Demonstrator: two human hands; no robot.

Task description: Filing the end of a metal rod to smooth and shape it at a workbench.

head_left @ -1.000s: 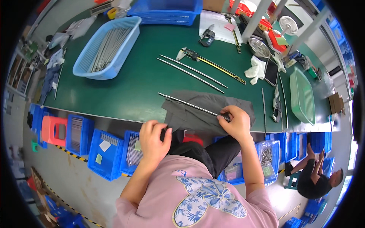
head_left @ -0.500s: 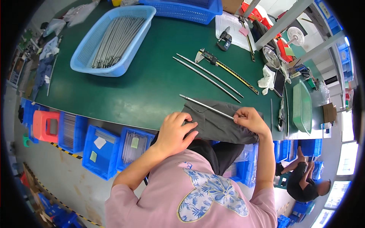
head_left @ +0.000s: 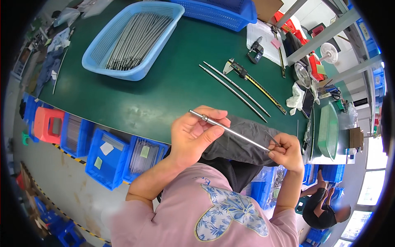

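Slim silver metal rod (head_left: pixel 242 135) in hand, slanting over the folded dark grey cloth (head_left: pixel 236 148). Left hand (head_left: pixel 195 133) at the cloth's left side, thumb and fingers clamped on the rod near its collared end; that tip pokes out past the fingers, away from the cloth. Right hand (head_left: pixel 288 153) at the cloth's right end, thumb and fingertips pinching the rod's opposite end. Hands well apart, the rod's bare middle spanning between them. Cannot tell whether the rod touches the cloth below.

Cloth lies along the near edge of the green-topped table (head_left: pixel 164 99). Low and left of the cloth, below the table edge: blue plastic bin (head_left: pixel 108 169) with thin rods and paper slips inside.

Just beyond the cloth, two loose silver metal rods (head_left: pixel 233 92) side by side, nearly parallel. Past those, a black-and-silver caliper with a yellow-marked beam (head_left: pixel 242 73). To the cloth's right, a pale green plastic basket (head_left: pixel 327 136).

Farther out, left beyond the cloth: light blue perforated basket (head_left: pixel 120 75) heaped with grey metal rods. Farther straight beyond the cloth, dark handheld micrometer (head_left: pixel 255 52) by white paper sheets (head_left: pixel 263 35).
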